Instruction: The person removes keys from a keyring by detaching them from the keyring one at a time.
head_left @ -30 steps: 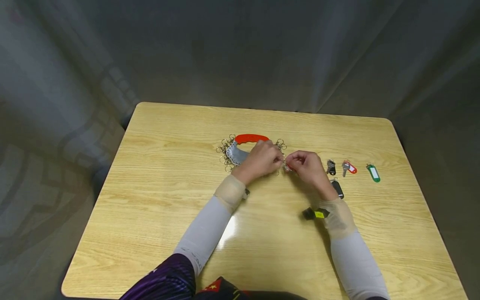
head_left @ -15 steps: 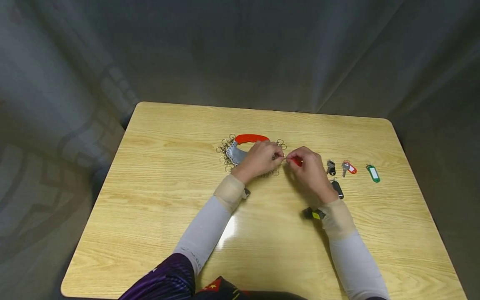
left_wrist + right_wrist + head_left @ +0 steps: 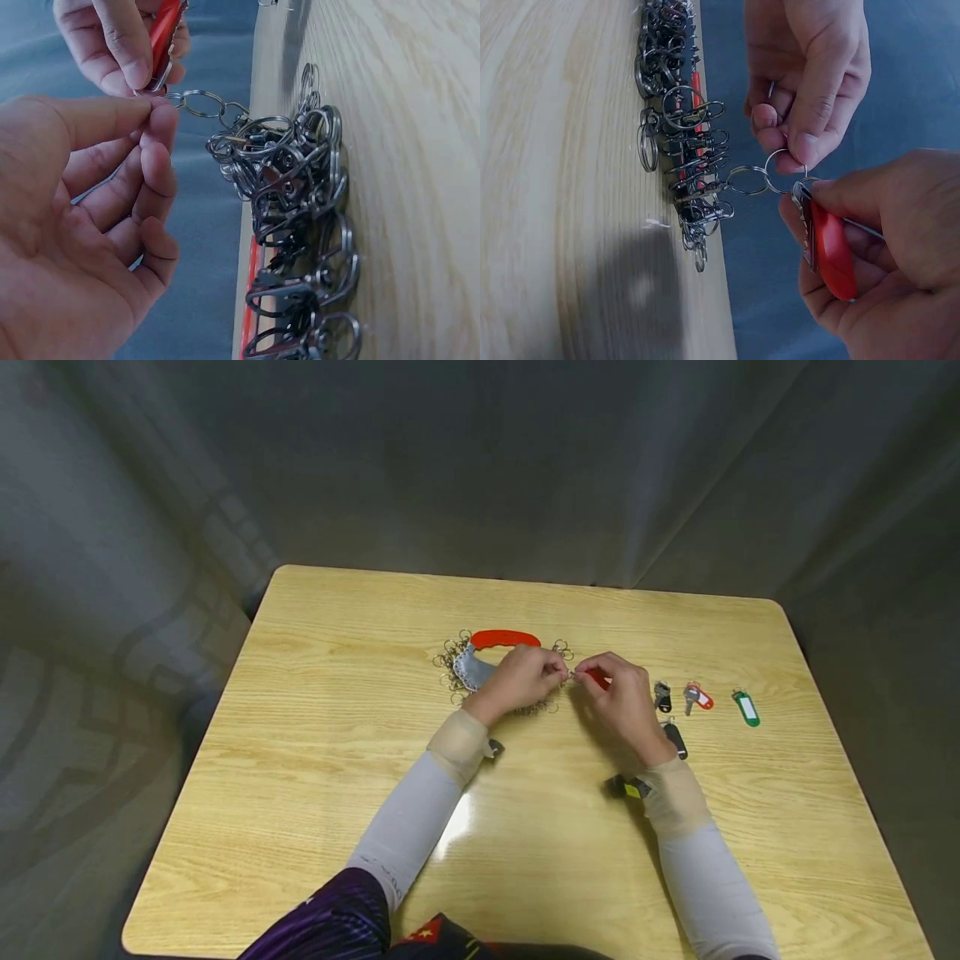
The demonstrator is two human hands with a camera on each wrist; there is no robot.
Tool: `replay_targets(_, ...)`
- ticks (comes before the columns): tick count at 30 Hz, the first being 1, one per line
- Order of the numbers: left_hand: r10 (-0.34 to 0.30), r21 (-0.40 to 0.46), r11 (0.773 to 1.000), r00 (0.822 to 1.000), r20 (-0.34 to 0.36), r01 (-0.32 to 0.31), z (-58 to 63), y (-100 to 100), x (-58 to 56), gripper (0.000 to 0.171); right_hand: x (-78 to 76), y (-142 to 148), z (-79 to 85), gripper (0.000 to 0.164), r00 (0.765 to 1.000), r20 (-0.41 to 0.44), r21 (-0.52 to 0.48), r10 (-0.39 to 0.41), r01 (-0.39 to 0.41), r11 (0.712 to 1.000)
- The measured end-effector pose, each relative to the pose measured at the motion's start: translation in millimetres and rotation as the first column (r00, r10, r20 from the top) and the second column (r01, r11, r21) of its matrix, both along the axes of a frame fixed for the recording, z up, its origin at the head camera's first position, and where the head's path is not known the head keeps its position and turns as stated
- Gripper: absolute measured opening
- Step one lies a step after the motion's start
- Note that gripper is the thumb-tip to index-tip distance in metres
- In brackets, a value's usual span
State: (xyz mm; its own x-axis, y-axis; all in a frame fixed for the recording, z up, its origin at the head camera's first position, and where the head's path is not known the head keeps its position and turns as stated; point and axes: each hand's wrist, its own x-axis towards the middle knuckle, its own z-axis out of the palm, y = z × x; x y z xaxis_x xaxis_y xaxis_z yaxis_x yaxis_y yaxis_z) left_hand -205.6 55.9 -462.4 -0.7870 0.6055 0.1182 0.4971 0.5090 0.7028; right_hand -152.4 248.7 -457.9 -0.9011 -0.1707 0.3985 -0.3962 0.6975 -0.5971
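A metal key holder plate [image 3: 471,667] with a red handle [image 3: 506,637] lies near the table's middle, its edge crowded with clips and split rings. My left hand [image 3: 521,677] is beside it, thumb and fingertip pinching a split ring [image 3: 784,172] that links to another ring [image 3: 748,180] on the holder. My right hand [image 3: 618,702] holds a red key tag [image 3: 834,251] together with a key [image 3: 808,225]. The tag's small ring meets the pinched ring right between both hands' fingertips. The fingers partly hide the tag.
To the right lie keys with a black tag [image 3: 664,700], a key with a red tag [image 3: 701,695], a green tag [image 3: 751,708] and a black key fob [image 3: 676,739]. The wooden table [image 3: 300,760] has curtains behind it.
My right hand has risen slightly and turned, so the red tag now shows between its fingers instead of hanging below the fingertips. The left hand has hardly moved.
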Motion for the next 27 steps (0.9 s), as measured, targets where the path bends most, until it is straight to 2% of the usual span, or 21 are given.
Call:
replay_targets(5, 0.007, 0.035, 0.999, 0.999, 0.05, -0.009, 0.4, -0.8, 0.2, 0.012, -1.5, 0.6, -2.4, 0.005, 0.998, 0.048, -0.046, -0.029, 0.032, 0.998)
replay_targets(13, 0.022, 0.048, 0.999, 0.996, 0.088, -0.026, 0.5, -2.5, -0.5, 0.014, -3.3, 2.3, -6.5, 0.004, 0.981, 0.185, -0.106, -0.062, 0.082, 0.991)
replay_targets(21, 0.029, 0.069, 0.997, 0.994, 0.103, -0.036, 0.7, -3.8, 0.1, 0.012, -6.1, 4.2, -12.8, 0.005, 0.968, 0.246, -0.145, -0.045, 0.083, 0.986)
replay_targets(27, 0.004, 0.087, 0.996, 0.993, 0.122, -0.015, 0.5, -4.0, -1.3, 0.011, -8.0, 4.5, -14.9, 0.004, 0.965, 0.26, -0.123, -0.036, 0.07, 0.99)
